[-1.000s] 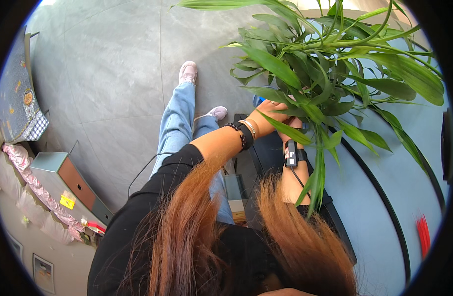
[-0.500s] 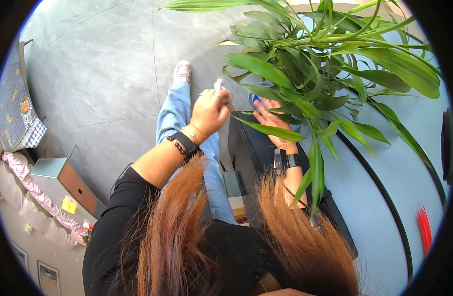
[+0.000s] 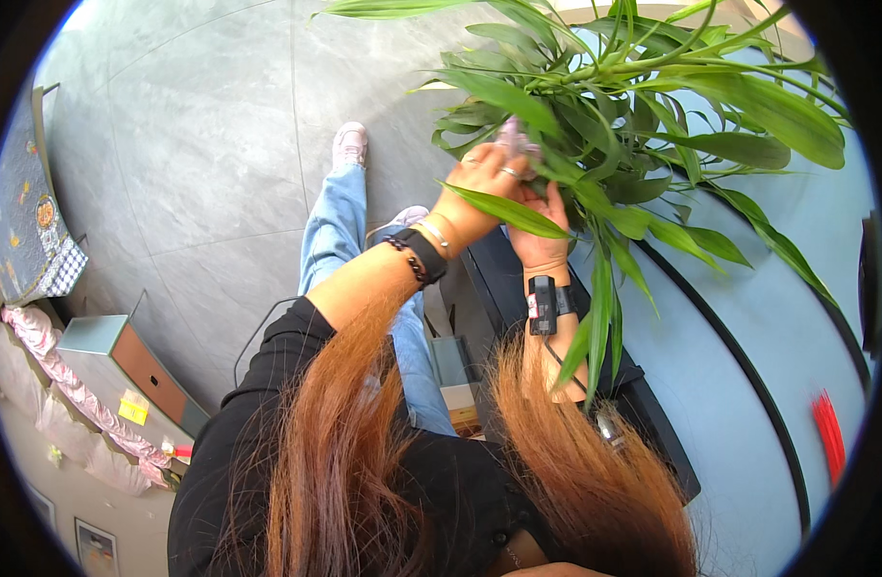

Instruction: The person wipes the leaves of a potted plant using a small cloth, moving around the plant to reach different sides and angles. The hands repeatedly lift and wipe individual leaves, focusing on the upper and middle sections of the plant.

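My left hand (image 3: 472, 192) is closed around a small pale pink thing (image 3: 518, 139), blurred among the leaves; its kind cannot be made out. Just beside it my right hand (image 3: 540, 240) reaches up under the foliage, palm turned up, with its fingers stretched out and partly behind a long leaf. The two hands are close together, at the near left side of a large leafy green plant (image 3: 604, 144). Its pot and base are hidden by the leaves.
A light blue tabletop (image 3: 710, 413) with black curved strips (image 3: 748, 370) lies on the right, with a bundle of red sticks (image 3: 827, 438) on it. Near my right forearm is a black case-like object (image 3: 657, 438). At left stands a small cabinet (image 3: 138, 361) on the grey floor (image 3: 210, 144).
My left hand has moved right and up into the leaves with the pale pink thing. My right hand has turned and drawn its fingers closer together. The blue round thing by it is now hidden.
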Motion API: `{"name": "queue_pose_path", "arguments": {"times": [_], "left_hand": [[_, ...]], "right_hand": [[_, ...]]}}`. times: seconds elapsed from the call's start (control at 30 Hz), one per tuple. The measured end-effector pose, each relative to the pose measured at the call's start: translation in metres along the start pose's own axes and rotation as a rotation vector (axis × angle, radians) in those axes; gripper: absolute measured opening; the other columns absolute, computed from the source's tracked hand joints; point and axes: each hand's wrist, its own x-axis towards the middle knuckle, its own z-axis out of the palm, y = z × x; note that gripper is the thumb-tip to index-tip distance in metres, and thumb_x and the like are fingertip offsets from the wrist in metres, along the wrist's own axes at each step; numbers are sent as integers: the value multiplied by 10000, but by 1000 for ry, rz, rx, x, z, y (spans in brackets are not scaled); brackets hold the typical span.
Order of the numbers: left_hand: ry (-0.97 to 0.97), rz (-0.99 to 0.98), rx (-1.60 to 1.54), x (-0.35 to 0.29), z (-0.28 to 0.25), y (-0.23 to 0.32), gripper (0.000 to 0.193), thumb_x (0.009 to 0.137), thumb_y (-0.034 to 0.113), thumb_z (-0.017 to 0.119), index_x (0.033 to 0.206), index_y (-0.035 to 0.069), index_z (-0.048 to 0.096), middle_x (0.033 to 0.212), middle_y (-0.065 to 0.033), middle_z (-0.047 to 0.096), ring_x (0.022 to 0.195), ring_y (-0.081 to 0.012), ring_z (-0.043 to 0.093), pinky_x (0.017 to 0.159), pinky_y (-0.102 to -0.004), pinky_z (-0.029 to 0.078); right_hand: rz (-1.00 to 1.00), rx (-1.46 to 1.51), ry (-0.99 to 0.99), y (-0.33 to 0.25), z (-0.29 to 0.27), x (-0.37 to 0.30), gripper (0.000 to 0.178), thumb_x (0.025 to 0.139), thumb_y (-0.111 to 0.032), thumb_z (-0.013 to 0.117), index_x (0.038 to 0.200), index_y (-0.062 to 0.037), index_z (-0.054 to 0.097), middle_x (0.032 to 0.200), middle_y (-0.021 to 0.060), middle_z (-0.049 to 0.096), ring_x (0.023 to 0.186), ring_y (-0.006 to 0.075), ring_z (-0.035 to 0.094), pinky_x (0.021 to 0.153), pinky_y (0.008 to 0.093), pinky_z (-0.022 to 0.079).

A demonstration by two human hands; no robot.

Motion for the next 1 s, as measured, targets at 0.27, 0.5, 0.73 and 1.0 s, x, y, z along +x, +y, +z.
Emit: {"name": "queue_pose_path", "arguments": {"times": [0.27, 0.5, 0.73, 1.0], "left_hand": [[-78, -149, -6, -55, -33, -43, 239, 721, 67, 645, 957, 85, 613, 844, -99, 645, 795, -321, 596, 753, -438, 477], [91, 496, -290, -49, -41, 54, 458, 660, 96, 705, 1114, 117, 645, 1038, -118, 594, 958, -328, 571, 826, -437, 503], [-183, 136, 0, 0, -4, 92, 510, 797, 101, 596, 1304, 83, 552, 1049, -114, 646, 875, -336, 627, 877, -457, 511], [-348, 23, 111, -73, -44, -18, 232, 737, 74, 641, 969, 80, 653, 867, -75, 605, 836, -282, 581, 773, -421, 488]], "right_hand": [[-198, -173, -22, 11, -2, -21, 422, 1024, -140, 484, 1426, -26, 423, 1454, 141, 491, 1373, 322, 437, 1165, 455, 364], [-114, -218, 106, -4, -7, -34, 429, 997, -135, 505, 1416, -72, 437, 1448, 139, 480, 1354, 357, 455, 1135, 453, 378], [-163, -362, 30, 8, -5, -57, 521, 920, -226, 579, 1401, -71, 454, 1461, 118, 475, 1381, 264, 418, 1148, 428, 346], [-207, 64, 81, -25, -29, -51, 664, 789, -99, 692, 1397, 2, 444, 1471, 152, 457, 1320, 321, 482, 1182, 498, 296]]}}
